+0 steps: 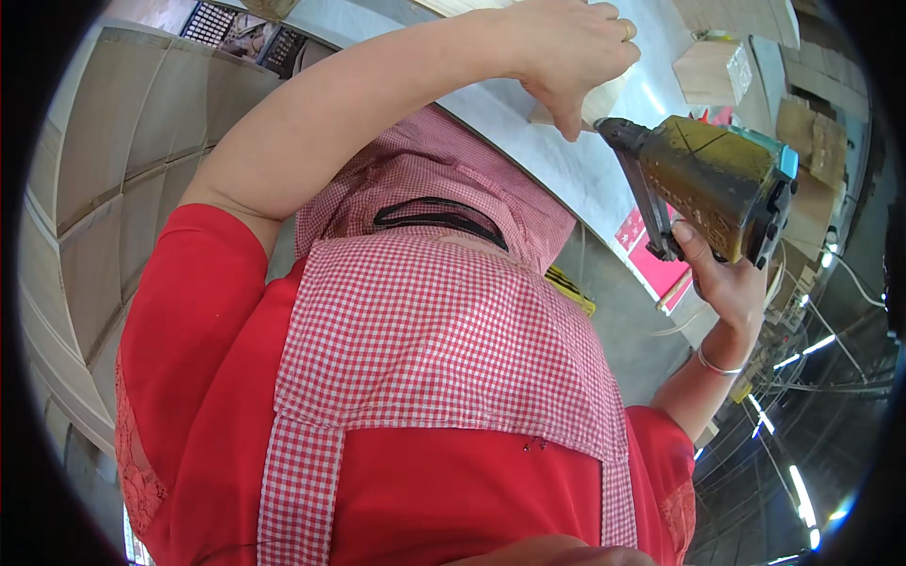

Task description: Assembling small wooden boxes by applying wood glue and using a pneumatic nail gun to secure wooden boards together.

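My right hand (725, 275) is wrapped around the handle of a worn, dark yellow pneumatic nail gun (713, 165). The gun is tilted, its nose pointing left toward my other hand. Over the pale tabletop, my left hand (578, 55) bends down on a light wooden piece (604, 98), thumb along its near side. Much of that piece is hidden under the palm and fingers. The gun's nose sits close to the thumb and the wood; whether it touches the wood I cannot tell.
The white worktable (500, 118) runs diagonally before me. A wooden block (710, 74) stands beyond the gun. Pink-red printed sheets (656, 269) lie near the table edge. Tall stacked wooden panels (118, 123) stand at left, with a black crate (282, 49) behind.
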`<state>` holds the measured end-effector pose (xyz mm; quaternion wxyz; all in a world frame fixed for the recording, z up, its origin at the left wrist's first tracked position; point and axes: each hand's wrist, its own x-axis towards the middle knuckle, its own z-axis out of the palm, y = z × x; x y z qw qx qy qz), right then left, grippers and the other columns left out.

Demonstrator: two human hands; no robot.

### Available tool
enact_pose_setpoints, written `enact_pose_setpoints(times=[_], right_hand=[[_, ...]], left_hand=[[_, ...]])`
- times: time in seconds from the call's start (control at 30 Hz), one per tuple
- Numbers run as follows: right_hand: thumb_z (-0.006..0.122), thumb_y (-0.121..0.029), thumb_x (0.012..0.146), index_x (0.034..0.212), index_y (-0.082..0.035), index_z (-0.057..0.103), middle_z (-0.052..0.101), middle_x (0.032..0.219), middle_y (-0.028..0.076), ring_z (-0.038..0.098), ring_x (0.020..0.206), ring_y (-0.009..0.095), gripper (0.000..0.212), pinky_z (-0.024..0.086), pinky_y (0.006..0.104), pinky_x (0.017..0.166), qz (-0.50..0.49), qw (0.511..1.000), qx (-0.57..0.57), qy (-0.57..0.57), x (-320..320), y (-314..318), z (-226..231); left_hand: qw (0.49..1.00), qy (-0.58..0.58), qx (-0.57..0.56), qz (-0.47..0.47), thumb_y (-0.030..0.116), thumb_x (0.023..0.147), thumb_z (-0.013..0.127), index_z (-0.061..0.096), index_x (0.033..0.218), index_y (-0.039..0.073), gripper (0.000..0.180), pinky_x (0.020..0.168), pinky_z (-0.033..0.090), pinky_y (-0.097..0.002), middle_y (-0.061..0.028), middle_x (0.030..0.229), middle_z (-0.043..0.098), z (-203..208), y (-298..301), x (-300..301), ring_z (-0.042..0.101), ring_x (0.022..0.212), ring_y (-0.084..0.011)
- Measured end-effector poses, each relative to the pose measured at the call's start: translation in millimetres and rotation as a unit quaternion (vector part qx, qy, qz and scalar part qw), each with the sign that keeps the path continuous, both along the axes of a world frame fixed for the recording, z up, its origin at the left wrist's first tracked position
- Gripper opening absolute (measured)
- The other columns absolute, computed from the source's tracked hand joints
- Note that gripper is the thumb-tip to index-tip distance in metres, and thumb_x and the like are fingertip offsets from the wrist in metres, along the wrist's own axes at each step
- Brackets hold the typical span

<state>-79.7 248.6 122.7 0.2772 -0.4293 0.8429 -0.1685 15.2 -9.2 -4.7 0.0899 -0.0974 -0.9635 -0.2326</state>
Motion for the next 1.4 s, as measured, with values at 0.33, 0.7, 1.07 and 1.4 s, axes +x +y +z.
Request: enact_pose_setpoints(times=[0.33, 0.7, 1.07, 1.4], right_hand=[[0.086, -0.012, 0.076, 0.107, 0.004, 0.066, 0.072, 0.103, 0.011, 0.068, 0.091, 0.02, 0.041, 0.053, 0.0323, 0.081, 0.003, 0.999, -0.008, 0.034, -1.7, -12.5, 4.8], [0.08, -0.012, 0.084, 0.116, 0.002, 0.065, 0.071, 0.103, 0.007, 0.064, 0.088, 0.015, 0.038, 0.052, 0.0289, 0.077, 0.074, 0.995, -0.01, 0.066, -25.8, -15.7, 7.9], [0.081, -0.01, 0.082, 0.112, 0.003, 0.064, 0.071, 0.103, 0.008, 0.065, 0.092, 0.013, 0.036, 0.053, 0.0287, 0.082, -0.046, 0.998, -0.042, -0.001, -49.5, -38.5, -4.8], [0.079, -0.023, 0.087, 0.099, -0.001, 0.071, 0.06, 0.068, -0.004, 0.045, 0.052, 0.003, 0.026, 0.031, 0.021, 0.046, 0.006, 0.995, -0.099, 0.015, -62.3, -33.5, -17.5]], left_hand=[[0.945, -0.106, -0.269, 0.15, 0.037, 0.057, 0.087, 0.063, 0.102, -0.004, 0.065, 0.091, 0.044, -0.0438, -0.0198, 0.109, 0.061, 30.8, 27.9, 10.1, 0.057, 0.107, -0.0323], [0.926, -0.013, -0.319, 0.202, 0.046, 0.061, 0.08, 0.064, 0.099, -0.005, 0.065, 0.096, 0.041, -0.0496, -0.0182, 0.098, 0.064, 23.1, 29.1, 20.5, 0.058, 0.105, -0.0321], [0.999, -0.012, -0.004, 0.046, 0.047, 0.061, 0.081, 0.064, 0.1, -0.004, 0.066, 0.099, 0.039, -0.051, -0.0181, 0.1, 0.065, 2.5, -6.3, 6.4, 0.058, 0.105, -0.0318], [0.999, -0.015, -0.001, 0.039, 0.049, 0.061, 0.082, 0.064, 0.099, -0.004, 0.068, 0.099, 0.04, -0.0496, -0.0177, 0.099, 0.065, 4.2, 5.5, 4.5, 0.058, 0.106, -0.0318]])
